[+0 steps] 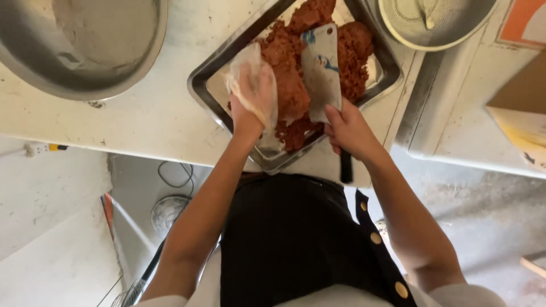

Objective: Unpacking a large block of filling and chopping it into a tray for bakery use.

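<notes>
A steel tray (211, 79) on the white counter holds a heap of reddish-brown fried meat (287, 62). My left hand (250, 96), inside a loose clear plastic glove, presses down on the near left side of the meat. My right hand (348, 132) grips the dark handle of a broad cleaver (321, 71); its flat blade lies over the middle of the meat, pointing away from me.
A large steel bowl (85, 48) sits at the counter's far left. A round mesh strainer (438, 23) stands beyond the tray at the right, beside a cardboard box (520, 108). Below the counter edge are cables and a fan on the floor (168, 210).
</notes>
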